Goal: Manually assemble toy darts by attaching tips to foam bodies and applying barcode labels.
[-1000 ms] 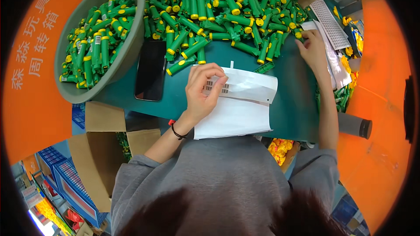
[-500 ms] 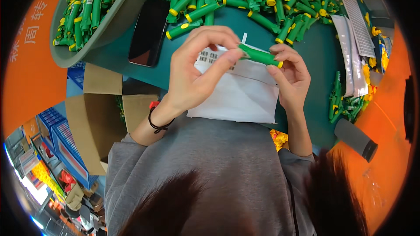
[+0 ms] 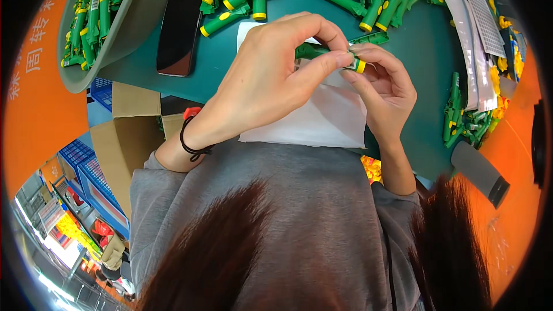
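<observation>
My right hand (image 3: 387, 83) grips a small green wrapped roll (image 3: 310, 52) by its yellow end, thumb and fingers closed round it. My left hand (image 3: 273, 72) reaches across the roll, its thumb and fingers pinched against it near that same end, where a bit of white label shows. The left hand hides much of the roll. Beneath both hands lies a white paper sheet (image 3: 322, 121); the barcodes on it are now covered. Just beyond the right fingertips rests another green piece (image 3: 371, 38).
Many green rolls (image 3: 340, 1) are heaped along the far side of the teal table. A grey-green tub (image 3: 118, 46) of rolls and a dark phone (image 3: 178, 31) are at left. Below the tub stands a cardboard box (image 3: 112, 152). White sheets (image 3: 469, 57) and a grey cylinder (image 3: 479, 174) are at right.
The roll has turned, bringing its yellow end and a label between my fingertips. My left hand has moved over the roll and sheet. The whole view has shifted slightly.
</observation>
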A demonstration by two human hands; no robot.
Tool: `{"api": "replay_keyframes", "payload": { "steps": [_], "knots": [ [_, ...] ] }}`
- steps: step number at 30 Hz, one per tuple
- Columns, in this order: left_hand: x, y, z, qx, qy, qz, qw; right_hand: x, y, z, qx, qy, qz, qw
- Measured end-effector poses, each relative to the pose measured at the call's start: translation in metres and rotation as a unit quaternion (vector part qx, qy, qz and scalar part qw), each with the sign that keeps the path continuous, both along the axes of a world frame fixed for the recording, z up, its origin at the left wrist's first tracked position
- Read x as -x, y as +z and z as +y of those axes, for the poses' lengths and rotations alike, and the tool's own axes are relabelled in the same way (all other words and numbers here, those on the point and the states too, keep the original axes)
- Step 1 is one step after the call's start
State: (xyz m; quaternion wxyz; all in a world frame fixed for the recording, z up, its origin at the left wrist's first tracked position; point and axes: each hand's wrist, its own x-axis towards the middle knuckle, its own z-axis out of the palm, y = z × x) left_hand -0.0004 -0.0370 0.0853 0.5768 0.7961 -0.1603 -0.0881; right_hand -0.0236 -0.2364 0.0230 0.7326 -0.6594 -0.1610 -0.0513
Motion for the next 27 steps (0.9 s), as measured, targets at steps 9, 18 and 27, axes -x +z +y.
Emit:
{"api": "replay_keyframes", "payload": {
  "steps": [9, 18, 27],
  "knots": [
    [-0.0014, 0.001, -0.0019, -0.032, -0.002, -0.021, 0.999, 0.002, 0.0027, 0.0004, -0.018, -0.003, 0.016, 1.0],
    [-0.0018, 0.0006, -0.0021, -0.06, -0.007, -0.023, 0.998, 0.0035, 0.0035, -0.0008, 0.012, -0.002, 0.019, 1.0],
    [-0.0009, 0.0011, -0.0052, -0.056, 0.007, -0.003, 0.998, 0.0049, 0.0044, 0.0005, -0.011, -0.023, 0.045, 0.999]
  ]
}}
